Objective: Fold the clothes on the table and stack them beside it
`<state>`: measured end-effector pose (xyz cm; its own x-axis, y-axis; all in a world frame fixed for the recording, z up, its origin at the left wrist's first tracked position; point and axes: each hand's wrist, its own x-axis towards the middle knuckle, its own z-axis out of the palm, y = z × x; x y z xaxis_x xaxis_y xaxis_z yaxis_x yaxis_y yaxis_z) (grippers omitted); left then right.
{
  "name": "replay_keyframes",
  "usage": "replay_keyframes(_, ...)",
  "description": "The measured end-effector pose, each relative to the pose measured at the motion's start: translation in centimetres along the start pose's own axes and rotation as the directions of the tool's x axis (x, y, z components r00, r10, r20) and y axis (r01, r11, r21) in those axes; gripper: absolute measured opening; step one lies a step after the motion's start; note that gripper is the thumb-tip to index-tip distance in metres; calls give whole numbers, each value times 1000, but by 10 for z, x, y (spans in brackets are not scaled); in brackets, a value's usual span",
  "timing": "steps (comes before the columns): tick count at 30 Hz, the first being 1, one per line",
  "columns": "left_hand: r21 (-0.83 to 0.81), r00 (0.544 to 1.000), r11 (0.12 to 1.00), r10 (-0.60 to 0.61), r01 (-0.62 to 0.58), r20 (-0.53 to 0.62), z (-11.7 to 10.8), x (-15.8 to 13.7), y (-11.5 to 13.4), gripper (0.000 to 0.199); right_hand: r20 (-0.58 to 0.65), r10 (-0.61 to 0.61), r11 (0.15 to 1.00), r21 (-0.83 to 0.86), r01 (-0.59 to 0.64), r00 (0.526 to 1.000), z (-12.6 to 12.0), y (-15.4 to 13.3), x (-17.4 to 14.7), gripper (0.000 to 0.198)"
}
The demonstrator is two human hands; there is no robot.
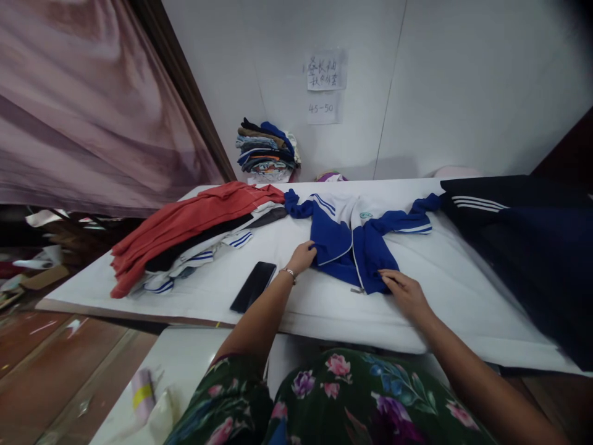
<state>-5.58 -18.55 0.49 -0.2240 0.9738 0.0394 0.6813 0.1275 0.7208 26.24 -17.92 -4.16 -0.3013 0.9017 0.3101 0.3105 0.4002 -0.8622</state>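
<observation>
A blue and white zip jacket (340, 247) lies spread on the white-covered table, its collar end toward the wall and its hem toward me. The front is unzipped at the bottom, and both sleeves reach out to the sides. My left hand (303, 256) pinches the jacket's lower left edge. At the lower right corner of the hem, my right hand (405, 290) holds the cloth between thumb and fingers. A dark phone (254, 287) rests on the table left of my left wrist.
Red, black and white garments (194, 228) lie in a pile on the left. Dark clothing with white stripes (523, 235) covers the right end. A folded clothes stack (266, 151) stands at the back by the wall. The white table (315, 318) has its front edge near me.
</observation>
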Motion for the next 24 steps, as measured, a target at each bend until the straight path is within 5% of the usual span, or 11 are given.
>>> replay_keyframes(4,-87,997,995,-46,41,-60,-24,-1,19,34,-115,284,920,314,-236,952,-14,-13,0,34)
replay_keyframes(8,47,998,999,-14,17,-68,-45,-34,42,37,-112,334,814,534,-227,936,-25,-33,-10,28)
replay_keyframes(10,249,1000,969,-8,3,20,-41,-56,46,35,-95,317,843,485,-234,944,-26,-36,-16,29)
replay_keyframes(13,454,982,883,38,-121,187,-21,-88,41,36,2,225,959,174,-222,974,-25,-33,-26,31)
replay_keyframes(18,506,947,802,249,-319,203,7,-118,33,69,173,-157,961,-201,191,972,-24,-47,-40,38)
replay_keyframes(21,492,903,758,371,-429,216,10,-123,38,64,345,-392,830,-269,489,853,-21,-68,-43,46)
replay_keyframes(24,491,875,727,436,-480,210,12,-124,42,65,589,-392,705,-302,642,707,-10,-80,-42,47)
